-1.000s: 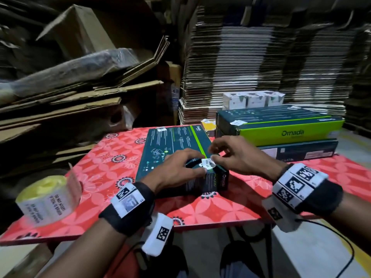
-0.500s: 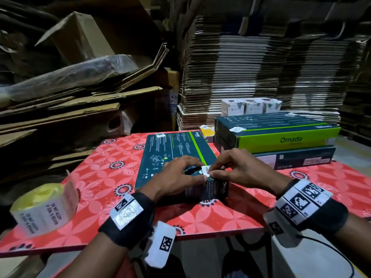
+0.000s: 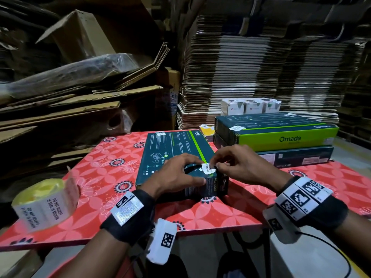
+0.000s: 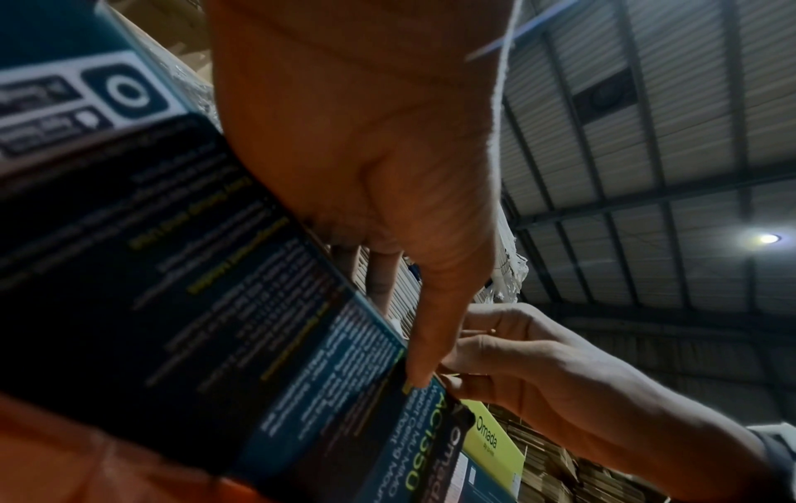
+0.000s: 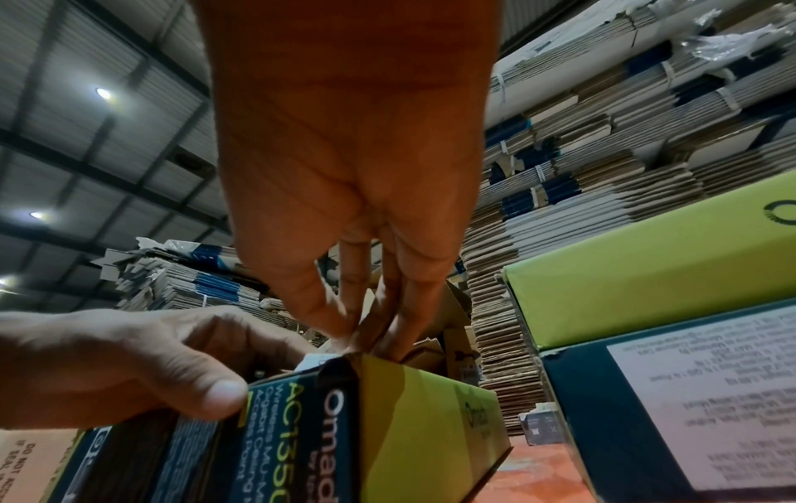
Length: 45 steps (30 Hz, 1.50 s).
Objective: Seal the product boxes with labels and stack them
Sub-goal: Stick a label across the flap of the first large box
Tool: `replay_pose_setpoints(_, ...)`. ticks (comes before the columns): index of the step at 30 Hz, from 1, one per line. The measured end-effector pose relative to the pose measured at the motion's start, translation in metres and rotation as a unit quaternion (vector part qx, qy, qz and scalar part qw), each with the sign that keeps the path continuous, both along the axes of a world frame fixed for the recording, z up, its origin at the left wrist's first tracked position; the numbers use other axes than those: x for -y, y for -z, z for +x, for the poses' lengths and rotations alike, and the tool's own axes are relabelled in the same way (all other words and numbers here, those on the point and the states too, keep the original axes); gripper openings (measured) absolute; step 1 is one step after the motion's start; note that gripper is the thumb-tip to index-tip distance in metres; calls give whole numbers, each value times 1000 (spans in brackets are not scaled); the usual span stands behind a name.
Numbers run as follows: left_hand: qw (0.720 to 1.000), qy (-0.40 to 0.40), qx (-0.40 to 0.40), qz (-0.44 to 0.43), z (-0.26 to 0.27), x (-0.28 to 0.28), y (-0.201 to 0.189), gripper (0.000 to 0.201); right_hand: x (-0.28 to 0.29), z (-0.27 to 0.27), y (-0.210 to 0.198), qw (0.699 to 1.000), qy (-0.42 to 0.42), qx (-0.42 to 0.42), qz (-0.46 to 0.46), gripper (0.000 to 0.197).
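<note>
The left hand (image 3: pixel 176 175) gripped the dark teal cardboard product box (image 3: pixel 172 149); the right hand (image 3: pixel 239 163) pinched a small white seal label (image 3: pixel 207 168) onto its corner.

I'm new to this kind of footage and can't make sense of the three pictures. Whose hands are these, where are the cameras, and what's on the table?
No machine here: a person works bare-handed, wearing one camera on the head and one on each wrist. The head view looks down at the red flowered table. The other two look along each hand, so palms fill them.

The left hand steadies a dark Omada box, its thumb on the near end. The right hand pinches a white seal label at the box's top corner.

A roll of labels sits at the near left. Two more Omada boxes are stacked on the right, with small white boxes behind.
</note>
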<state>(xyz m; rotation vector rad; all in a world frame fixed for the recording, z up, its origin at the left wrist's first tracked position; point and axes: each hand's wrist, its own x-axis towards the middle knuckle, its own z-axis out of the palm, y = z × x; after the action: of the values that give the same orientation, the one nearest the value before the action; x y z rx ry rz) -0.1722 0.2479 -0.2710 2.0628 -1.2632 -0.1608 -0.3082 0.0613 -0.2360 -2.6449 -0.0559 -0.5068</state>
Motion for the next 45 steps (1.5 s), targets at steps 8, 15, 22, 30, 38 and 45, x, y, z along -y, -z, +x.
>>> replay_pose_setpoints(8, 1000, -11, -10, -28, 1, -1, -1, 52, 4, 1, -9, 997, -21, -38, -65, 16)
replay_pose_setpoints(15, 999, -17, -7, -28, -6, -4, -2, 50, 12, 3, -3, 999, -17, -30, -29, 12)
replay_pose_setpoints(22, 999, -18, -16, -34, -7, -4, -2, 48, 6, 2, -3, 998, -21, -15, -65, 12)
replay_pose_setpoints(30, 999, -24, -22, -33, -8, -4, -3, 46, 0, 2, 4, 992, -9, -25, -120, 17)
replay_pose_setpoints(38, 999, -24, -21, -42, -4, -4, -2, 51, -1, 8, 4, 996, 12, 23, -89, 15)
replay_pose_setpoints(45, 998, -26, -38, -52, 0, -3, 1, 51, -3, 6, 6, 997, -10, 28, -70, 9)
